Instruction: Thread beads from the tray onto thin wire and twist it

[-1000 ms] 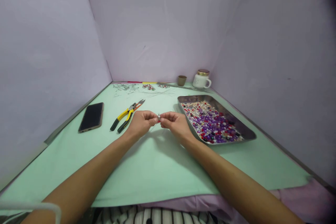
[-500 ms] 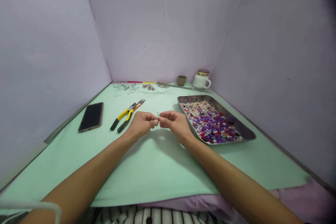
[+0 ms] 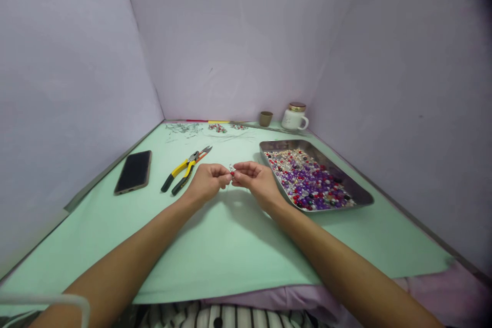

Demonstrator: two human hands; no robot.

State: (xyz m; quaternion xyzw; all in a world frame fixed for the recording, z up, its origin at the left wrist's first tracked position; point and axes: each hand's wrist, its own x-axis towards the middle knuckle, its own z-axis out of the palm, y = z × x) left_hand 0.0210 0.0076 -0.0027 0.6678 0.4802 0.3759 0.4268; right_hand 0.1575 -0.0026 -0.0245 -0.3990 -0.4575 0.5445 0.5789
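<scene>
Over the middle of the green tabletop my left hand (image 3: 208, 180) and my right hand (image 3: 257, 180) meet at their fingertips. Both are closed in a pinch on a small beaded wire piece (image 3: 232, 172), with a red bead and clear or silvery beads showing between the fingers. Thin wire ends hang beneath it, and its full shape is hidden by the fingers. Just right of my right hand stands a metal tray (image 3: 365, 196) of loose purple, red, white and gold beads. Yellow-and-black pliers (image 3: 185, 171) lie left of my left hand.
A second cutting tool with orange handles (image 3: 202, 154) lies against the pliers. The phone (image 3: 133, 172) rests at left. Toward the back are wire scraps (image 3: 183, 127), beaded pieces (image 3: 218, 128), a small brown cup (image 3: 266, 119) and a lidded white mug (image 3: 294, 118). Pale walls enclose the table.
The beaded piece has turned slightly between my fingertips, so the red bead shows more plainly. Both hands stay in nearly the same place.
</scene>
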